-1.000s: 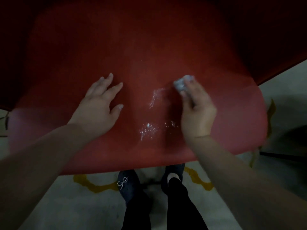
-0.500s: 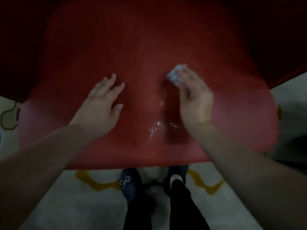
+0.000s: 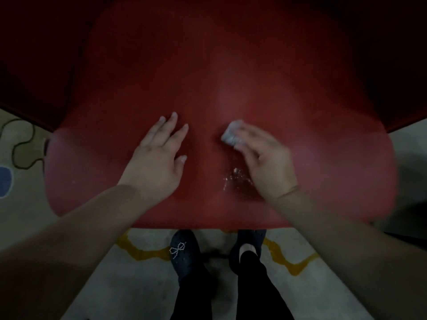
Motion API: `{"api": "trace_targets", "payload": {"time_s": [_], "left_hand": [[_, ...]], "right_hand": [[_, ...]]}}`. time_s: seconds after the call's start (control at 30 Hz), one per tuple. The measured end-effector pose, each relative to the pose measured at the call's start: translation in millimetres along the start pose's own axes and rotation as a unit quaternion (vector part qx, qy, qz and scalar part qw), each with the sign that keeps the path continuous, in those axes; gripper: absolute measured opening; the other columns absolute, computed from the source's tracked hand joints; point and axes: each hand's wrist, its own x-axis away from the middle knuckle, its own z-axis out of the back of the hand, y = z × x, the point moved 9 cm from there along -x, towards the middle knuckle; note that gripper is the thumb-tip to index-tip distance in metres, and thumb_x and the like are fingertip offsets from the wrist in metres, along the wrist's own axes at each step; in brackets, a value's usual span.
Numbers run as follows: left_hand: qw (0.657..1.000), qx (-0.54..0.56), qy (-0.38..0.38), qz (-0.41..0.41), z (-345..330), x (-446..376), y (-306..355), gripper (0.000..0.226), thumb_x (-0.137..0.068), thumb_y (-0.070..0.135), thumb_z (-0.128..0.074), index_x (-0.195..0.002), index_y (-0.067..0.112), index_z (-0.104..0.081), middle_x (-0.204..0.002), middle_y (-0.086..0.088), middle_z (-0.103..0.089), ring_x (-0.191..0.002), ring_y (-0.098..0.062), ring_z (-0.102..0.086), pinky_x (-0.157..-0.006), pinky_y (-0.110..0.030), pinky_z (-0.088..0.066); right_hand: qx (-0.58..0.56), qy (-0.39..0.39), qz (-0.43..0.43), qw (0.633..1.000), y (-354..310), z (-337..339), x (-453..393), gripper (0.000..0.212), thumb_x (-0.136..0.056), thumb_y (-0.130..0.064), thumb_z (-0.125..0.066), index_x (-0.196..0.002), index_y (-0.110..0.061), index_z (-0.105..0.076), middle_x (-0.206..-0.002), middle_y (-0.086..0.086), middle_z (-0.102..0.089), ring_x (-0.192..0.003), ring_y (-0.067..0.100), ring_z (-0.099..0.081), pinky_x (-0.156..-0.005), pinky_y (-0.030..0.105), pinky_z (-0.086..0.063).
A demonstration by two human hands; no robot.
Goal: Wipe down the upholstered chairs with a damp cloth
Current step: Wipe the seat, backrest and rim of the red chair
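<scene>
I am bent over the red chair seat (image 3: 231,72), looking almost straight down on it, and both my hands are on its front half. My left hand (image 3: 157,158) lies flat on the upholstery, palm down, fingers straight and slightly spread, the thumb out to the side; it holds nothing and simply presses on the seat. My right hand (image 3: 265,162) is just beside it, a narrow strip of red between the two. Under the fingers of that hand is the cloth (image 3: 230,135), a small pale grey wad whose end sticks out past my fingertips toward the back of the seat. The fingers lie over it and bear it down against the seat; they are blurred, so I cannot tell how far they curl round it. Nearer to me, by the heel of my right hand, a patch of wet specks (image 3: 235,177) glistens on the red surface. The seat's front edge is rounded and lighter in colour than the dim back part. Below the edge I see the pale floor (image 3: 138,285) with a yellow wavy line (image 3: 286,259) on it, and my two dark shoes, the left shoe (image 3: 183,252) bearing a small beaded bow. At the far left a dark cord (image 3: 22,144) loops over the floor.
</scene>
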Motion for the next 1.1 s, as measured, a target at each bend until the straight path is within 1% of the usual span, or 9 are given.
{"api": "trace_targets", "payload": {"time_s": [0.1, 0.17, 0.27, 0.37, 0.53, 0.67, 0.8, 0.93, 1.1], "left_hand": [[1.000, 0.016, 0.001, 0.000, -2.7, 4.8, -0.4, 0.059, -0.097, 0.027, -0.046, -0.151, 0.025, -0.023, -0.161, 0.005, -0.006, -0.147, -0.013, 0.001, -0.116, -0.031, -0.007], [1.000, 0.026, 0.009, 0.000, -3.7, 7.2, -1.9, 0.058, -0.097, 0.025, -0.048, -0.150, 0.024, -0.026, -0.161, 0.004, -0.008, -0.147, -0.013, -0.001, -0.115, -0.029, -0.006], [0.999, 0.026, 0.018, -0.001, -5.2, 12.4, -1.4, 0.059, -0.095, 0.022, -0.051, -0.149, 0.021, -0.029, -0.160, 0.002, -0.012, -0.147, -0.015, -0.003, -0.115, -0.027, -0.005], [0.999, 0.026, 0.019, 0.003, -6.8, 16.2, 0.3, 0.060, -0.094, 0.020, -0.053, -0.150, 0.020, -0.029, -0.160, 0.002, -0.012, -0.147, -0.014, -0.002, -0.116, -0.029, -0.006], [0.999, 0.030, 0.016, 0.006, -9.6, 17.9, -0.3, 0.060, -0.096, 0.020, -0.050, -0.150, 0.021, -0.026, -0.160, 0.003, -0.009, -0.147, -0.014, -0.001, -0.117, -0.034, -0.010], [0.999, 0.035, 0.021, -0.007, -12.4, 19.7, -4.6, 0.057, -0.097, 0.011, -0.046, -0.150, 0.019, -0.027, -0.160, 0.001, -0.011, -0.147, -0.015, -0.002, -0.119, -0.037, -0.011], [0.998, 0.042, 0.031, -0.019, -11.4, 26.1, -9.0, 0.056, -0.094, 0.002, -0.046, -0.148, 0.013, -0.032, -0.159, -0.004, -0.016, -0.147, -0.019, -0.007, -0.119, -0.035, -0.011], [0.998, 0.055, 0.033, 0.004, -6.8, 41.2, -20.9, 0.055, -0.096, 0.003, -0.045, -0.148, 0.014, -0.032, -0.159, -0.001, -0.015, -0.147, -0.015, -0.006, -0.118, -0.030, -0.009], [0.999, 0.042, 0.025, 0.012, -3.1, 58.2, -33.7, 0.055, -0.097, 0.008, -0.045, -0.149, 0.017, -0.029, -0.160, 0.003, -0.011, -0.146, -0.010, -0.002, -0.114, -0.023, -0.005]], "right_hand": [[0.063, 0.077, -0.035, 0.994, 20.6, 23.4, -29.0, 0.034, -0.087, 0.003, -0.061, -0.119, -0.006, -0.066, -0.131, 0.014, -0.059, -0.121, 0.011, -0.054, -0.103, 0.009, -0.035], [0.074, 0.074, -0.041, 0.994, 19.3, 12.1, -25.0, 0.035, -0.085, 0.003, -0.062, -0.118, -0.008, -0.068, -0.131, 0.014, -0.059, -0.122, 0.019, -0.056, -0.104, 0.008, -0.033], [0.046, 0.036, 0.000, 0.998, -6.2, -18.0, 13.0, 0.038, -0.081, 0.012, -0.064, -0.115, -0.004, -0.068, -0.127, 0.018, -0.060, -0.118, 0.016, -0.055, -0.100, 0.001, -0.031], [0.016, 0.020, -0.018, 1.000, -11.0, -16.6, 34.3, 0.034, -0.087, -0.002, -0.065, -0.120, -0.010, -0.066, -0.130, 0.009, -0.060, -0.121, 0.012, -0.055, -0.106, 0.014, -0.036], [0.060, 0.135, -0.092, 0.985, 16.3, 30.9, 43.5, 0.032, -0.092, -0.007, -0.060, -0.123, -0.012, -0.064, -0.133, 0.007, -0.059, -0.123, 0.012, -0.053, -0.107, 0.019, -0.038], [0.062, 0.170, -0.116, 0.977, 7.4, 4.6, 57.5, 0.031, -0.091, -0.007, -0.060, -0.120, -0.012, -0.067, -0.131, 0.009, -0.060, -0.120, 0.013, -0.055, -0.104, 0.008, -0.032], [0.013, 0.171, -0.103, 0.980, -32.7, -51.4, 56.9, 0.031, -0.090, -0.003, -0.060, -0.119, -0.010, -0.067, -0.129, 0.012, -0.061, -0.121, 0.018, -0.056, -0.105, 0.012, -0.034], [-0.019, 0.159, -0.095, 0.982, -28.9, -39.0, 52.0, 0.031, -0.092, -0.006, -0.058, -0.122, -0.008, -0.065, -0.132, 0.012, -0.059, -0.124, 0.018, -0.054, -0.108, 0.021, -0.037], [0.120, 0.084, -0.028, 0.989, -4.0, -3.6, 50.0, 0.032, -0.090, -0.013, -0.063, -0.122, -0.011, -0.065, -0.130, 0.008, -0.059, -0.121, 0.022, -0.054, -0.107, 0.034, -0.040]]}}
